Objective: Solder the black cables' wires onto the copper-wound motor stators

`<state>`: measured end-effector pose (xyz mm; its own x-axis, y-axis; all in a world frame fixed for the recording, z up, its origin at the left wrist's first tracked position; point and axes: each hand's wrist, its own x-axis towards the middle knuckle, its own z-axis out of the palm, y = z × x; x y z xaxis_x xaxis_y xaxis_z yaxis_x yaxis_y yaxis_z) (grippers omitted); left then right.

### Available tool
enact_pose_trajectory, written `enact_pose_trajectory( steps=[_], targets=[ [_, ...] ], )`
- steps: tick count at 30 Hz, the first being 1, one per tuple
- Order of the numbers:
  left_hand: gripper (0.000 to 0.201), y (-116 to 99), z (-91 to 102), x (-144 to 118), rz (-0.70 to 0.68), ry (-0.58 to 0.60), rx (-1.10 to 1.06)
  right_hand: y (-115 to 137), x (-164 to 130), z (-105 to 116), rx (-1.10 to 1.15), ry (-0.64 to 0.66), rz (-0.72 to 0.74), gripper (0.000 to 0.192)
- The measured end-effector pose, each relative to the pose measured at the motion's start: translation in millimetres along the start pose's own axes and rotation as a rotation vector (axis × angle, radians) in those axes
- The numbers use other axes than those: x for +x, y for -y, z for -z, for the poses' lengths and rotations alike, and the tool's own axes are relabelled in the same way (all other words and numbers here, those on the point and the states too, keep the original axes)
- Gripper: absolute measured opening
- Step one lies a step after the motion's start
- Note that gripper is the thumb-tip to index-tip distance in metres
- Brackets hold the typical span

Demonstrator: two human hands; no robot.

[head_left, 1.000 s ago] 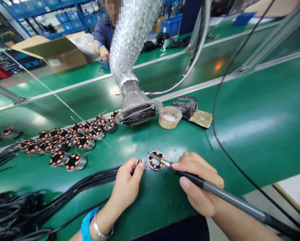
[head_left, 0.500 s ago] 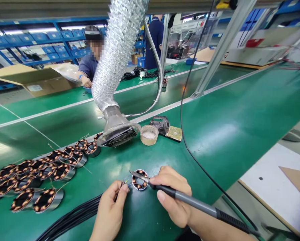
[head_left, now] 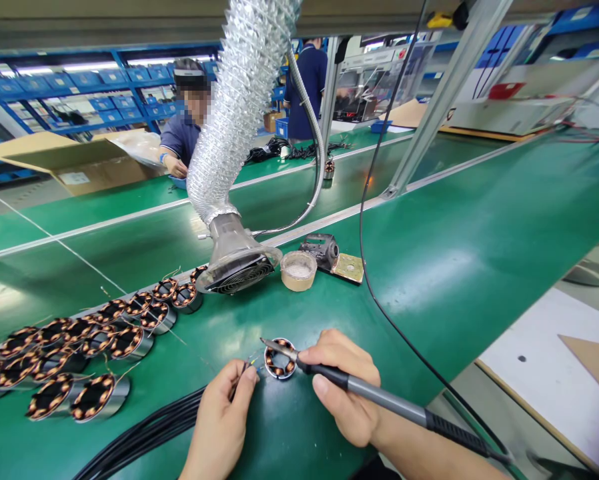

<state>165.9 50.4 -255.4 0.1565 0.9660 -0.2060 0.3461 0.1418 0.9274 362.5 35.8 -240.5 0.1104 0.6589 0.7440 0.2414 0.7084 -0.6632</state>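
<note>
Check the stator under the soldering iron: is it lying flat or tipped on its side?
Flat. The stator lies on the green belt with its ring of copper coils facing up, the soldering iron tip over its left rim.

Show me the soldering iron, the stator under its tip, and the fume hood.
soldering iron (head_left: 374,395), head view, middle of its grey handle
stator (head_left: 278,363), head view, copper windings
fume hood (head_left: 237,272), head view, black grille

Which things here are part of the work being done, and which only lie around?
In use:
- right hand, grey soldering iron
- left hand, thin black wire
- round copper-wound stator

Lying about:
- row of copper-wound stators
- beige round pot
- silver ribbed extraction hose
</note>
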Motion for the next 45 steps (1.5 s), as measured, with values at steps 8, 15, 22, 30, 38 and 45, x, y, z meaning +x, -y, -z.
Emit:
enact_pose_trajectory(
  steps=[8, 15, 22, 30, 38, 45],
  targets=[
    [0.05, -4, -0.3, 0, 0.003, -0.01, -0.013, -2, -1, 1, -0.018, 0.002, -0.011, 0.026],
    [0.052, -4, 0.2, -1, 0.013, -0.013, -0.022, -10, 3, 16, -0.097, 0.049, 0.041, 0.029],
    [0.048, -2, 0.4, -3, 0.033, 0.005, -0.057, -38, 17, 48, -0.309, 0.048, 0.068, 0.026],
    [0.044, -1, 2.0, -3, 0.061, 0.047, -0.113, -82, 22, 56, -0.55, 0.098, -0.074, 0.029],
    [0.041, -3, 13.8, 0, 0.234, 0.11, -0.332, -57, -3, 36, -0.317, 0.175, -0.014, 0.03],
    [0.031, -4, 22.2, 1, 0.205, 0.084, -0.211, -35, 13, -15, -0.217, 0.548, 0.295, 0.02]
  ],
)
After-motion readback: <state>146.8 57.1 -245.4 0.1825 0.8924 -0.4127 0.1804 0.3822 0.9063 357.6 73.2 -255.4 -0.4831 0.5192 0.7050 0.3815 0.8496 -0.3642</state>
